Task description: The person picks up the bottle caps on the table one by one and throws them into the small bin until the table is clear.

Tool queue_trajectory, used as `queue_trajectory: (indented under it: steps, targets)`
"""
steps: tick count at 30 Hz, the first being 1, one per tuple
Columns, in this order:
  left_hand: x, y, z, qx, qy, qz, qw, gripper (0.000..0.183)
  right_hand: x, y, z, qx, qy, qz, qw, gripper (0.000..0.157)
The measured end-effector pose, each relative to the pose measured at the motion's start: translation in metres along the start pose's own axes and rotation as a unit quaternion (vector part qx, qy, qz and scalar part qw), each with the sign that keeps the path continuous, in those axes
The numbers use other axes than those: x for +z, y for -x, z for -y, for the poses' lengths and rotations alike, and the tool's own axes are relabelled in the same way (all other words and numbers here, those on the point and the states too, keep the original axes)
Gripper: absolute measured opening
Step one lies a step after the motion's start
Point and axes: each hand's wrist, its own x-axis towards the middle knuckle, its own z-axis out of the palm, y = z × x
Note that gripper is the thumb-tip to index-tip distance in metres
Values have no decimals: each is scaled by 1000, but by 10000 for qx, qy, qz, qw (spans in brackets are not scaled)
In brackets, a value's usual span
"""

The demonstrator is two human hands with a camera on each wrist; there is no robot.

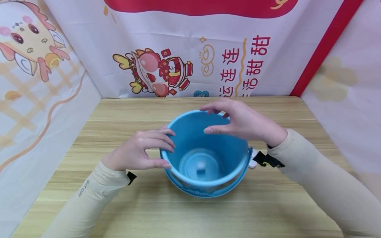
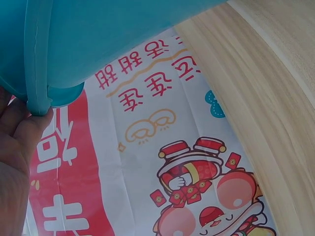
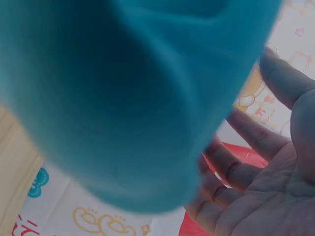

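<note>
A blue bucket [image 1: 205, 183] stands on the wooden table, its mouth towards me and its handle hanging along the near side. My left hand [image 1: 143, 148] holds the bucket's left rim, fingers over the edge. In the left wrist view, the left fingertips [image 2: 37, 118] meet the rim. My right hand [image 1: 238, 120] is over the bucket's far right rim, with its fingers spread and nothing held. The right wrist view shows the right hand [image 3: 256, 191] open beside the blurred blue bucket wall [image 3: 123, 147]. A small pale blurred thing [image 1: 201, 168] shows at the bucket's bottom.
White rounded pieces [image 1: 253, 159] lie partly hidden just right of the bucket. The wooden table [image 1: 148, 211] extends around it. Printed cloth [image 1: 178, 29] hangs behind, with more cloth at both sides.
</note>
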Motion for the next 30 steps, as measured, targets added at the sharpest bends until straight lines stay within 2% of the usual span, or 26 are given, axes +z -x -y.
queue_trajectory:
  steps: [6,15,23,26,30]
  targets:
    - [0,0,0,-44,8,5,10000,36,-1,5,-6,22,-54,-70,10000,51]
    - [0,-1,0,-25,18,-11,10000,35,-7,20,-17,-41,12,-571,9984,46]
    - [1,-1,0,42,-8,-48,10000,35,-14,46,-28,54,-151,-1141,9933,39]
    - [2,-1,0,30,-7,-62,10000,35,-15,59,-37,60,-168,-1355,9906,37]
    - [2,-2,0,18,-3,-73,10000,35,-13,78,-54,283,-192,-1483,9883,33]
